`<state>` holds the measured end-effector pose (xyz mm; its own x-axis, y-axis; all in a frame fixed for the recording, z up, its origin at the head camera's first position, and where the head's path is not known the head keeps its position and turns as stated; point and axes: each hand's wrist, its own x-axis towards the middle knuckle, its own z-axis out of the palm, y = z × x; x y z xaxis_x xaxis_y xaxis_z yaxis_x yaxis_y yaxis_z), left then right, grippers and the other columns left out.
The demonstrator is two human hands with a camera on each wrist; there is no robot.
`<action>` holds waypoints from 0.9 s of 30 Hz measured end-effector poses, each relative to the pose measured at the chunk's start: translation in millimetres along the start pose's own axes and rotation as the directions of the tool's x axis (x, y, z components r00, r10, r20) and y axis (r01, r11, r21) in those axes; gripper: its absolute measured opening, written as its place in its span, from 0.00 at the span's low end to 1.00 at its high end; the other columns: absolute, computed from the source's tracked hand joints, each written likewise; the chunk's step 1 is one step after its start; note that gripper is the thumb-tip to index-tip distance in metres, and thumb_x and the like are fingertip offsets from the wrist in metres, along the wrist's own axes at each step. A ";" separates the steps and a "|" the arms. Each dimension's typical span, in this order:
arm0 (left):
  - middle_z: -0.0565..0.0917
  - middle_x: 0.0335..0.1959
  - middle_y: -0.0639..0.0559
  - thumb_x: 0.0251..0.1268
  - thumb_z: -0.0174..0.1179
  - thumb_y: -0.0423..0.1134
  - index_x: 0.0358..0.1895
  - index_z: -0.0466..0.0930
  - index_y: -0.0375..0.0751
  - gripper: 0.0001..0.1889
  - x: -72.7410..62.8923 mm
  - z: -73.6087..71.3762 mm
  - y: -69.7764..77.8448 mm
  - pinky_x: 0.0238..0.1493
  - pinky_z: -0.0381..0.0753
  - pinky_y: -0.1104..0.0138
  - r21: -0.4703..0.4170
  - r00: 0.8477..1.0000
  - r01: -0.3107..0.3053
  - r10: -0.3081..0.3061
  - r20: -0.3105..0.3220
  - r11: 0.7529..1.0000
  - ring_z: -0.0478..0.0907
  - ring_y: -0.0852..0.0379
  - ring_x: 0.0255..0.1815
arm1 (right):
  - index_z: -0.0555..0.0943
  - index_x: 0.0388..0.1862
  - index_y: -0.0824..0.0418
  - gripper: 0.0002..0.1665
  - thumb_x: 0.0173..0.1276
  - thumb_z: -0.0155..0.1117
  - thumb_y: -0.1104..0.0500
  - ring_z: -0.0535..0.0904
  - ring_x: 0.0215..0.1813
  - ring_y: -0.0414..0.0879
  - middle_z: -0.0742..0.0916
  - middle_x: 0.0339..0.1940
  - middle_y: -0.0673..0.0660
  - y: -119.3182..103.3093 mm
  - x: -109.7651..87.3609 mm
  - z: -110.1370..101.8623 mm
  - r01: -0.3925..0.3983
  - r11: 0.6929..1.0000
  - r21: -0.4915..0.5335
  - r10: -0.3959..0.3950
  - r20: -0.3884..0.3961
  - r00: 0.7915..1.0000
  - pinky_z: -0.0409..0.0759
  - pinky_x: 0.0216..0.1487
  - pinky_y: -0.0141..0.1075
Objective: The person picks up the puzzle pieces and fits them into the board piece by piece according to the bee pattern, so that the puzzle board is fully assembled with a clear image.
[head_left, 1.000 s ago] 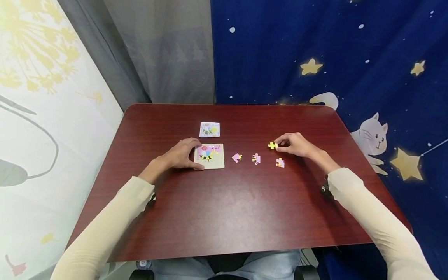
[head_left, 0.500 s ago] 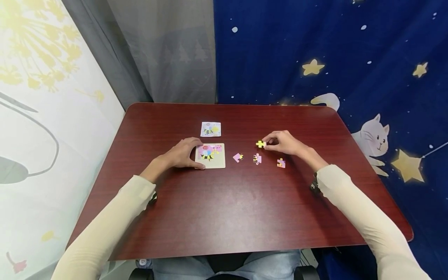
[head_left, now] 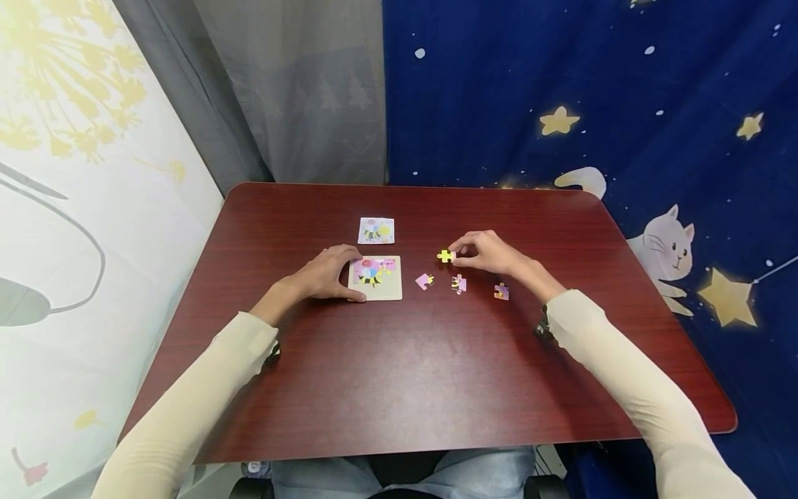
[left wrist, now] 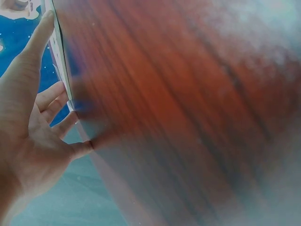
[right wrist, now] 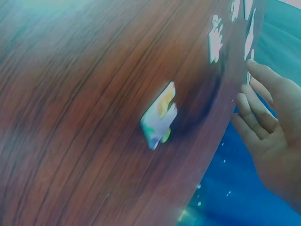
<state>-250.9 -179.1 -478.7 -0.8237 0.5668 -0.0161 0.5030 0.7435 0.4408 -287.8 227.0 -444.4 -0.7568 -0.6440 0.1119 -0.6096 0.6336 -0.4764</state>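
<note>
My left hand holds a square wooden puzzle board by its left side, the index finger at the top corner and the thumb at the bottom one. Part of the board carries a pink picture with a bee; the rest is bare wood. In the left wrist view the board shows edge-on between thumb and fingers. My right hand pinches a yellow jigsaw piece between thumb and fingertips, right of the board. Three pink and yellow jigsaw pieces lie below it: one left, one middle, one right.
A small picture card with the bee design lies just behind the board. Everything rests on a dark red wooden table. Grey and blue curtains hang behind the far edge.
My right hand has moved left across the table with the yellow jigsaw piece, toward the board. The left hand, the board and the loose pieces have stayed in place.
</note>
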 end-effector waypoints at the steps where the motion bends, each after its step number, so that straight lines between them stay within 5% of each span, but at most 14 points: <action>1: 0.69 0.73 0.43 0.47 0.79 0.66 0.71 0.70 0.39 0.52 -0.1 0.0 0.0 0.78 0.55 0.46 0.000 1.000 0.001 -0.001 0.001 1.000 0.63 0.45 0.75 | 0.89 0.53 0.62 0.18 0.66 0.77 0.58 0.84 0.47 0.49 0.90 0.45 0.56 -1.5 1.8 1.2 0.006 1.000 -0.003 -0.006 -0.001 1.000 0.83 0.50 0.45; 27: 0.70 0.73 0.44 0.47 0.78 0.67 0.71 0.71 0.39 0.52 0.9 -0.5 0.9 0.78 0.56 0.47 0.001 1.000 -0.010 0.010 -0.002 1.000 0.63 0.45 0.75 | 0.89 0.54 0.61 0.17 0.68 0.76 0.57 0.84 0.48 0.47 0.90 0.47 0.55 -45.5 43.6 38.3 0.107 0.993 0.050 -0.109 0.043 0.993 0.82 0.51 0.43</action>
<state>-251.3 -178.2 -477.9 -0.8189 0.5738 -0.0098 0.5118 0.7379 0.4400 -284.0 153.6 -451.2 -0.6748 -0.7271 0.1258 -0.6746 0.5387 -0.5048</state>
